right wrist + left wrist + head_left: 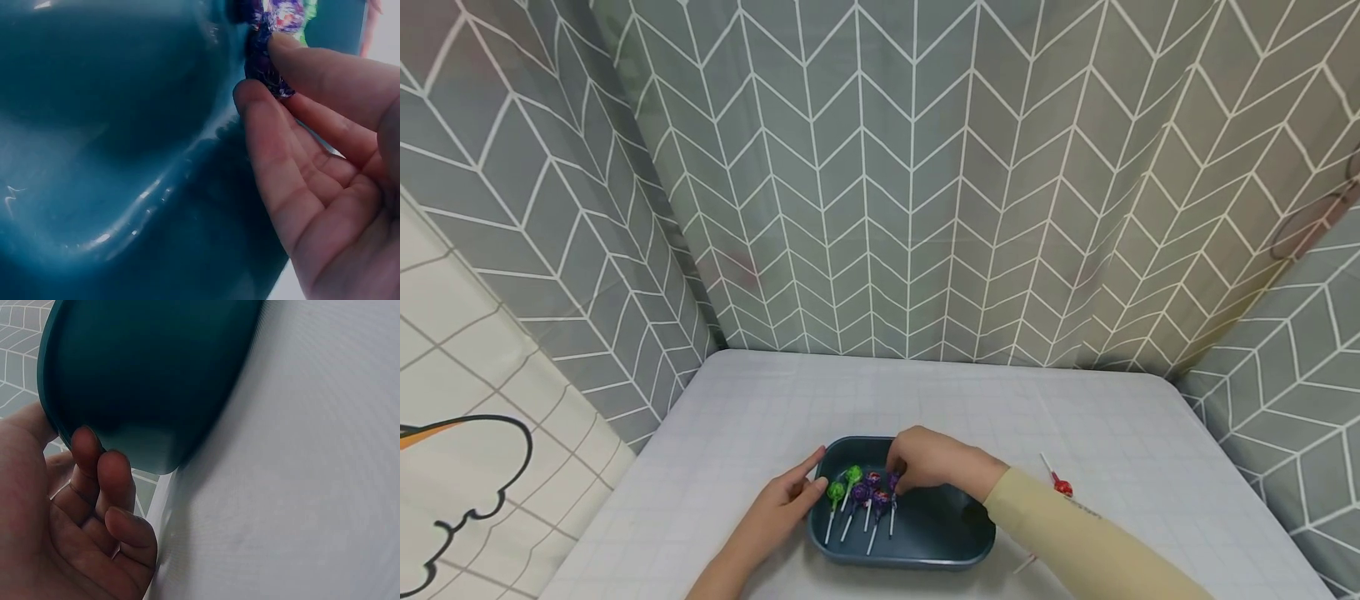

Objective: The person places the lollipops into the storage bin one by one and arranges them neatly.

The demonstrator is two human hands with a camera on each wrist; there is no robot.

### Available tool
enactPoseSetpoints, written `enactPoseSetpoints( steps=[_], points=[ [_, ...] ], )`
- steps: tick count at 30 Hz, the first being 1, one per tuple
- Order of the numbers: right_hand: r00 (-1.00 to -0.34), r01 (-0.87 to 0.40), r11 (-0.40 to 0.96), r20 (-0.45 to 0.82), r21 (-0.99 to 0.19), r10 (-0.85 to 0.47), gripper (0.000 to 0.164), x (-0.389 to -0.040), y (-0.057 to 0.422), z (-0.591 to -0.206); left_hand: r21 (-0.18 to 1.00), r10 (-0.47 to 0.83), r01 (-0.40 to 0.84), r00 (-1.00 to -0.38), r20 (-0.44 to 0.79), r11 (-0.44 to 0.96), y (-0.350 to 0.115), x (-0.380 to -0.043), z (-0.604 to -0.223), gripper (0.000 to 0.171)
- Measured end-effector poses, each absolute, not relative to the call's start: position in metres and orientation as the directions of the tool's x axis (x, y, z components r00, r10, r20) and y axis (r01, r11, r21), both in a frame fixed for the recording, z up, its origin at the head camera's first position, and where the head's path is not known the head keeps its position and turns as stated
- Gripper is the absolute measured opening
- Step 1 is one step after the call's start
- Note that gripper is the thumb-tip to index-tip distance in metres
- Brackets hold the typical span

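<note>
Left hand (780, 510): grips tray (936, 527) at left end.
Right hand (928, 458): pinches purple lollipop (262, 65) inside tray.
Red lollipop (1062, 486): on table (700, 475).

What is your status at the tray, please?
Left hand grips tray. Right hand pinches purple lollipop inside it. Nothing visibly blocking; red lollipop lies outside.

A purple-wrapped lollipop (265, 70) with a white stick (892, 522) is pinched beside other lollipops (859, 493) in a dark blue rounded tray (936, 527).

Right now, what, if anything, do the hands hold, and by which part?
The right hand pinches a purple lollipop by its wrapped head; the left hand holds the tray at its left rim.
</note>
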State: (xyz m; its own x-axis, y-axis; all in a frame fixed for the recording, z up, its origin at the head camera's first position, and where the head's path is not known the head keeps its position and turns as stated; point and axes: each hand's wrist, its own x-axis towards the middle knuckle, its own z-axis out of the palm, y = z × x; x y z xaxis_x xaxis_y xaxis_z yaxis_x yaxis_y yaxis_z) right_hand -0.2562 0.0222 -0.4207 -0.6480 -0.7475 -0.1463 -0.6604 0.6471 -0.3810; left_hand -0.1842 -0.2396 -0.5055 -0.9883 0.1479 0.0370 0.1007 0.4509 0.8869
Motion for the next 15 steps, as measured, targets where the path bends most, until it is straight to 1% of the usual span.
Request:
enactPoseSetpoints(
  steps=[6, 15],
  points=[
    [-0.638, -0.696, 0.639, -0.128, -0.328, -0.76, 0.02, -0.256, 0.02, -0.428, 0.9, 0.144, 0.094, -0.989, 0.035, 0.426, -0.239, -0.183, -0.504, 0.055],
    [-0.633, -0.704, 0.632, -0.118, -0.325, -0.765, 0.02, -0.258, 0.019, -0.434, 0.889, 0.137, 0.094, -0.99, 0.036, 0.448, -0.239, -0.183, -0.504, 0.054]
  ],
)
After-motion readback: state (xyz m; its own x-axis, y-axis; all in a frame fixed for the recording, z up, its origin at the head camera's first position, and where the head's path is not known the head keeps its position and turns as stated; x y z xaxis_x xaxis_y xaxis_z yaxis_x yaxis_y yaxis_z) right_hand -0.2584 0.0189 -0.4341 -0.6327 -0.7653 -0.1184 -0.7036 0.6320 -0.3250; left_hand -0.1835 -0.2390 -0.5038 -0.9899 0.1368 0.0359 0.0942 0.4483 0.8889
